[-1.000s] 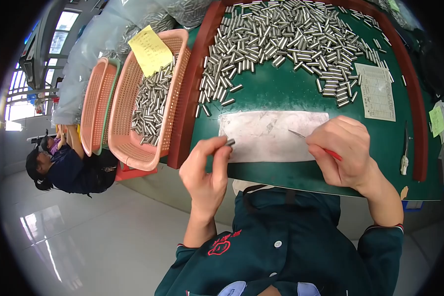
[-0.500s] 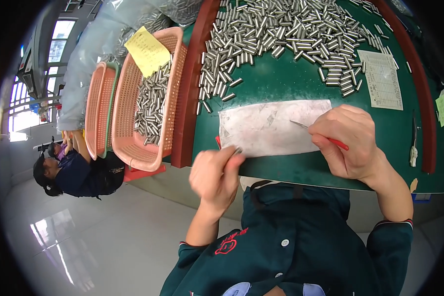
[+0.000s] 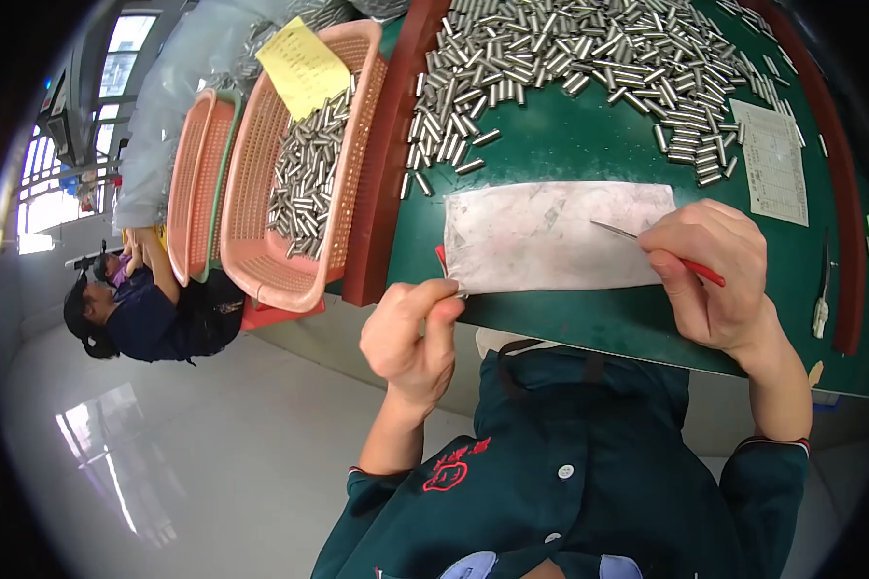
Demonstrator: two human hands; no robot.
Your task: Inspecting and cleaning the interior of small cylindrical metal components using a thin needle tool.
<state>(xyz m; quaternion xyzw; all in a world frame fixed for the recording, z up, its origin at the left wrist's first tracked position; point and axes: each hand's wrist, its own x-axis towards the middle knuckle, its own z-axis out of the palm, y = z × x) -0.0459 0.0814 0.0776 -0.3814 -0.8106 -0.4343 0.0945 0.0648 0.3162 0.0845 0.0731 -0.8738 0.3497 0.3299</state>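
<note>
My left hand (image 3: pixel 406 338) is closed in a pinch at the near left corner of a whitish, stained cloth (image 3: pixel 550 241). Between its thumb and forefinger a small metal pin (image 3: pixel 462 293) barely shows; the fingers cover most of it. My right hand (image 3: pixel 710 275) wraps round a slim red-handled pointed tool (image 3: pixel 703 271). The tool's thin metal tip points left over the cloth, apart from the left hand. Beyond the cloth, a large heap of short steel pins (image 3: pixel 570 48) spreads across the green tabletop (image 3: pixel 589 135).
Left of the brown table rail (image 3: pixel 384 183), a pink basket (image 3: pixel 246 261) holds more pins and a yellow note (image 3: pixel 304 68). A second pink basket (image 3: pixel 198 183) stands beyond it. On the right lie a paper sheet (image 3: pixel 772 164) and a thin tool (image 3: pixel 823 299). Another person (image 3: pixel 145 309) is at far left.
My left hand has turned slightly, its fingertips now at the cloth's corner and hiding most of the pin. My right hand keeps its grip on the tool. The whole view has shifted slightly.
</note>
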